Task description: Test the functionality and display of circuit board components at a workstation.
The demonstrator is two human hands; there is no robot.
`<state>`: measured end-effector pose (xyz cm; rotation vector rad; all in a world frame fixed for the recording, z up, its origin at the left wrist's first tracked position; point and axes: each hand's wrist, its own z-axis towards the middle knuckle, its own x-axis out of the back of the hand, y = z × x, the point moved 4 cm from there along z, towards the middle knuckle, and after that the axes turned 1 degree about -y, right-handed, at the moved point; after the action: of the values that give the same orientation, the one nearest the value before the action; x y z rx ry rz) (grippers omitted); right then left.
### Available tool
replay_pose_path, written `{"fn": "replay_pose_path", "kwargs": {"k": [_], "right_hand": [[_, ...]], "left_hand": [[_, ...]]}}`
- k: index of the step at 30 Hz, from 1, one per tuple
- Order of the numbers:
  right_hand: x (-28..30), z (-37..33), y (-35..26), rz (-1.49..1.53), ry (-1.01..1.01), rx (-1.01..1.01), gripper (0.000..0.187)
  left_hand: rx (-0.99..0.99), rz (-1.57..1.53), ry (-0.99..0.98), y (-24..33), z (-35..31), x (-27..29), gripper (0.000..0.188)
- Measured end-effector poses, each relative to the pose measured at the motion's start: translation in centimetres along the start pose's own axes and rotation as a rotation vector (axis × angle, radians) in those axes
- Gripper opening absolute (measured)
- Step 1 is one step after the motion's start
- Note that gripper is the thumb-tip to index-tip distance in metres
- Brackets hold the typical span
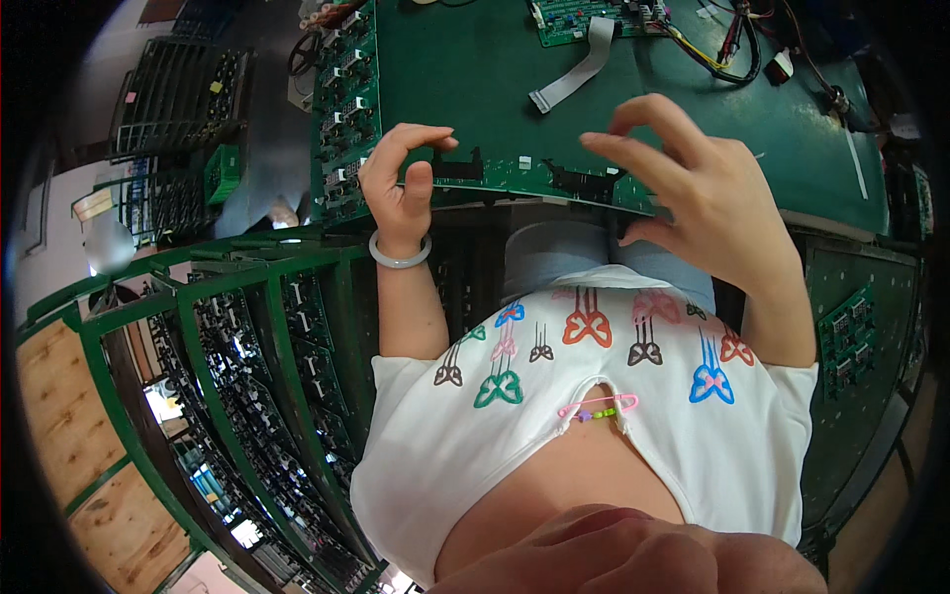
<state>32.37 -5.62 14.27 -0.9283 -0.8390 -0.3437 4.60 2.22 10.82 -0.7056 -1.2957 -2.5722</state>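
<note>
The board point(520, 178) lies along the worktop's point(465, 79) near edge. By its left end, the left hand point(404, 183) is half curled, thumb and fingers apart; by its right end, the right hand point(698, 183) is spread wider. Both look empty; whether either touches the board, I cannot tell.

At upper centre, we see a dark green worktop point(475, 84); at its lower edge, a green circuit board point(507, 181) carries black parts point(586, 182) and 1 white block point(524, 161). Above, we find a pale grey ribbon cable point(584, 71). At lower centre, we see a white shirt point(584, 368) patterned with butterfly-like figures in red, pink, blue, green and brown, 1 pink safety pin point(599, 400), and green and purple beads point(604, 414). At left, we see green racks point(237, 284).
</note>
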Motion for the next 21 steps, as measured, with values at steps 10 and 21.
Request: {"fn": "replay_pose_path", "kwargs": {"k": [10,21], "right_hand": [[-3.2,7.0,-4.3,-0.176,-0.197,0.198,0.053],[-4.7,7.4,-3.7,-0.150,-0.178,0.158,0.037]], "left_hand": [[-0.126,0.036,0.051,-0.2,0.1,0.3,0.058],[-0.172,0.003,0.042,-0.7,0.3,0.1,0.061]]}}
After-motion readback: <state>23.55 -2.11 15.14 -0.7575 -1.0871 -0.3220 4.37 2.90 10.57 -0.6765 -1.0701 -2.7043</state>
